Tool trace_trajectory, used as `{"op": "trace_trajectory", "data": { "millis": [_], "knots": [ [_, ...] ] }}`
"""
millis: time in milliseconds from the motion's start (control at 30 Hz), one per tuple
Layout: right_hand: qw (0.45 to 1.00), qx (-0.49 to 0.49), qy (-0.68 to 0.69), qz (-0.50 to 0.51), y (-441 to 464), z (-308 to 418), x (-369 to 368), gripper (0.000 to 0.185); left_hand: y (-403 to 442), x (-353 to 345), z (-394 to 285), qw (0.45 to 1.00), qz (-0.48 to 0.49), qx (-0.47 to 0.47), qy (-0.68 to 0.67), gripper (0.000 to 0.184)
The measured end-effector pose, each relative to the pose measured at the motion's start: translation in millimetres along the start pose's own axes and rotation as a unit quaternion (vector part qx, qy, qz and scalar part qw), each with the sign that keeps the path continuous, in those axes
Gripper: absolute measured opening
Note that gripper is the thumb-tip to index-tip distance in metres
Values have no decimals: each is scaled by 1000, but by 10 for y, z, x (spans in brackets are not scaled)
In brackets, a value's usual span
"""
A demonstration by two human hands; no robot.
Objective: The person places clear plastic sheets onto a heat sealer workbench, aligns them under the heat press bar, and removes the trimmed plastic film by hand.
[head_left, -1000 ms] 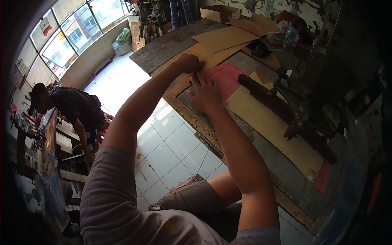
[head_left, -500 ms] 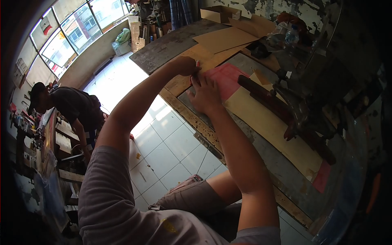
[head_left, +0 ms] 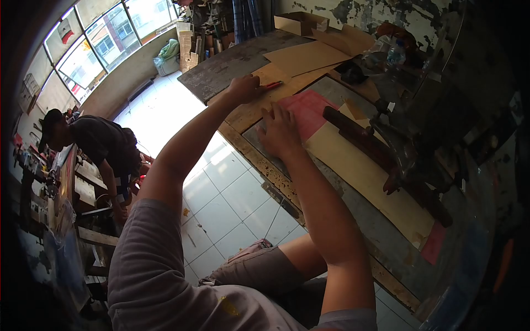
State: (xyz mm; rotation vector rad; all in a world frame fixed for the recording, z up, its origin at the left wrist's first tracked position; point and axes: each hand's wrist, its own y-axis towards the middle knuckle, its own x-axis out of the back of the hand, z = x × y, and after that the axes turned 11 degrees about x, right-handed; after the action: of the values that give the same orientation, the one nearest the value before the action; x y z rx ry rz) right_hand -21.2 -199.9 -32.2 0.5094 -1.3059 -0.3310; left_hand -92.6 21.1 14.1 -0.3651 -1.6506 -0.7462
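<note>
My left hand [head_left: 244,89] is closed at the table's left part, with a slim red pen-like tool [head_left: 271,86] sticking out from its fingers; its exact kind is too small to make out. My right hand [head_left: 280,132] lies palm down with its fingers a little apart, at the left edge of a pink sheet [head_left: 308,110]. A long cream-coloured strip [head_left: 364,176] lies over the pink sheet, whose other end shows at the lower right. Across the strip's far side stands a dark metal machine with a long bar [head_left: 381,160].
Brown cardboard [head_left: 309,55] and an open cardboard box [head_left: 301,23] sit at the table's back, near a plastic bottle [head_left: 395,53]. A worn wooden edge [head_left: 259,163] borders the table. At the left, a person in a dark shirt [head_left: 105,140] bends over another bench.
My left hand has moved away from my right hand, up and to the left, with the red tool now showing more. My right hand has barely shifted.
</note>
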Motion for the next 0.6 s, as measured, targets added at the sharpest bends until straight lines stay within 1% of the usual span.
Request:
{"op": "trace_trajectory", "data": {
  "millis": [67,167,267,367,467,567,600],
  "knots": [
    [1000,5,-6,-11,-8,-7,-26,52,-142,-175,-57,990,-86,47,-98,47],
    [1000,12,-11,-25,1,-11,-49,49,-205,-330,-25,971,-110,62,-201,42],
    [1000,15,-2,-20,4,-3,-27,48,-188,-399,34,962,-108,47,-245,38],
    [999,25,-36,-23,0,33,5,47,-89,-488,96,960,-93,64,-257,40],
    [997,42,-58,-34,11,66,17,44,-144,-391,48,945,-66,86,-309,41],
    [994,77,-77,-20,23,91,77,39,-185,-299,36,938,-41,103,-329,41],
    [993,89,-70,-23,26,109,113,37,-160,-338,61,937,-48,99,-331,40]
  ]
}}
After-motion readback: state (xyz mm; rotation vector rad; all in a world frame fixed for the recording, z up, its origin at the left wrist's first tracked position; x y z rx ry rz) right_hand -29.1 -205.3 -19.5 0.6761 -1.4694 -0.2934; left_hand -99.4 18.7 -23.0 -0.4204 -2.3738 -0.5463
